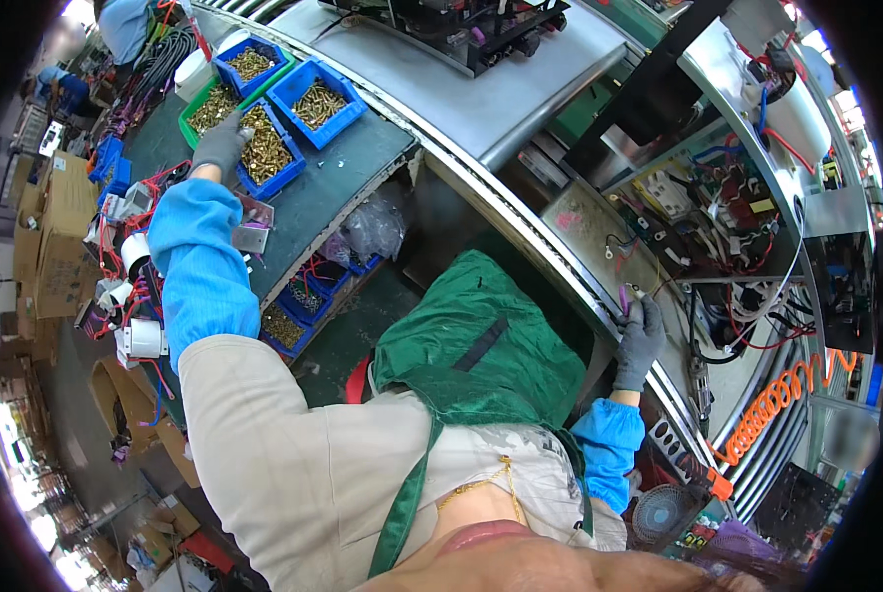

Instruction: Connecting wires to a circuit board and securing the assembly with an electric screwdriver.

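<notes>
My left hand [222, 143], in a grey glove, reaches into a blue bin of brass screws [264, 148] on the dark bench at the upper left; its fingers are down among the screws. In a grey glove too, my right hand [641, 340] rests at the edge of a metal chassis [579, 222], pinching a small purple part [625, 296] beside loose wires. Blue sleeve covers sit on both forearms, and a green apron hangs between them.
More blue bins of screws [318, 99] and a green one [209, 107] stand near the left hand. An open wired assembly [728, 212] lies to the right, with an orange coiled hose [772, 400] below it. Cardboard boxes [51, 237] and another person [125, 25] are far left.
</notes>
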`<state>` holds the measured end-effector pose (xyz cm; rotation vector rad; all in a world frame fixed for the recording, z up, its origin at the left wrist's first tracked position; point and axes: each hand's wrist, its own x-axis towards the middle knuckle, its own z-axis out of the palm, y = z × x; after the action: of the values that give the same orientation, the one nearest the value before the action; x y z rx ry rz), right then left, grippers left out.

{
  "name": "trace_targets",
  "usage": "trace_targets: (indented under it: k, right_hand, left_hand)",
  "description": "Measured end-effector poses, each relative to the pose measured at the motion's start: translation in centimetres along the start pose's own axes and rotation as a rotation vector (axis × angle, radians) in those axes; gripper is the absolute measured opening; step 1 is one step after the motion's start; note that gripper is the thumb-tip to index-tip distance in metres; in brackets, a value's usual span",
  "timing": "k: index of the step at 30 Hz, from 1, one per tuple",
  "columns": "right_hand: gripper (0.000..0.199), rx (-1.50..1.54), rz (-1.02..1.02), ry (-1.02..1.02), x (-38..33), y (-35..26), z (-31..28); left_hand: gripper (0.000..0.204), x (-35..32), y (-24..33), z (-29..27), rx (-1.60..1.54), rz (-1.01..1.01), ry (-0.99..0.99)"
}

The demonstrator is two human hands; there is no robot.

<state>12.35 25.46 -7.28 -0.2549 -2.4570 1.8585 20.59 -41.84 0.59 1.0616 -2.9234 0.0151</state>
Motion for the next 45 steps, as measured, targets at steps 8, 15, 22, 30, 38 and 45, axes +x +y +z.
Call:
trace_targets:
  k: [8, 15, 22, 30, 38, 45]
  right_hand:
    - [0.027, -0.012, -0.039, 0.024, -0.6, -1.4, 3.2]
    - [0.027, 0.026, 0.015, 0.026, -1.2, -2.5, 3.1]
    - [0.026, -0.048, 0.001, -0.004, -0.5, -0.9, 0.7]
    - [0.024, -0.026, -0.016, 0.014, 0.3, -2.1, 1.1]
    - [0.033, 0.265, 0.073, 0.09, 1.0, -3.7, 1.5]
    - [0.03, 0.296, 0.13, -0.019, 1.7, -3.6, 1.0]
  left_hand:
    - [0.029, 1.8, 4.2, -1.3, 0.301, -0.044, -0.186]
    - [0.029, 1.4, 1.5, -0.4, 0.018, -0.044, -0.071]
    - [0.022, 0.0, -2.9, 2.2, -0.963, 0.202, 0.283]
    - [0.028, -6.4, 16.2, 0.1, -1.494, 0.139, -0.492]
    - [0.02, -16.4, 43.6, 9.5, -0.61, 1.111, -0.083]
    - [0.037, -17.9, 45.5, 8.6, -0.571, 1.162, -0.12]
